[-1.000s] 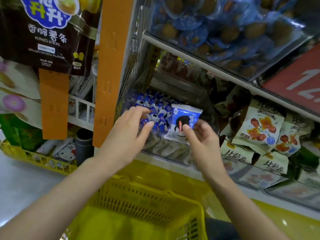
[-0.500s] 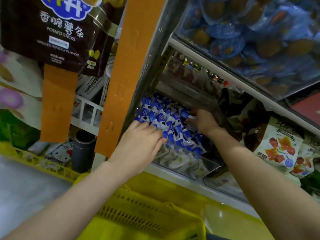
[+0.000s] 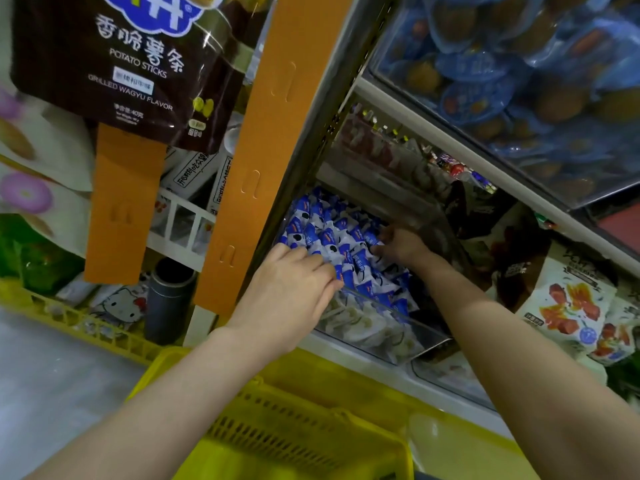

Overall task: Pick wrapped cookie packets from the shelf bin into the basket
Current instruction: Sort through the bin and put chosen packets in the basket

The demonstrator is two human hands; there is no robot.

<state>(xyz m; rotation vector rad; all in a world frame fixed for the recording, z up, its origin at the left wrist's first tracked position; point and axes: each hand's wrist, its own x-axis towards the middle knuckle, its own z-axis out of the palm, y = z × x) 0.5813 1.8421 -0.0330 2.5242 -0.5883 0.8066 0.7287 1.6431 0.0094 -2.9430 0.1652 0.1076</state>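
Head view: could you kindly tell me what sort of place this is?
Most likely a shop's snack aisle: a clear shelf bin packed with blue-and-white cookie packets, a potato sticks bag hanging over an orange display strip, and a yellow shopping basket below.

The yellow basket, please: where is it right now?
In the head view the basket sits bottom centre, slightly left of middle, directly below the shelf bin of cookie packets.

Blue-and-white cookie packets [image 3: 325, 237] are lying heaped inside the clear shelf bin [image 3: 429, 341], filling it to its front wall. The yellow slotted basket [image 3: 277, 434] is sitting below the bin, in front of it
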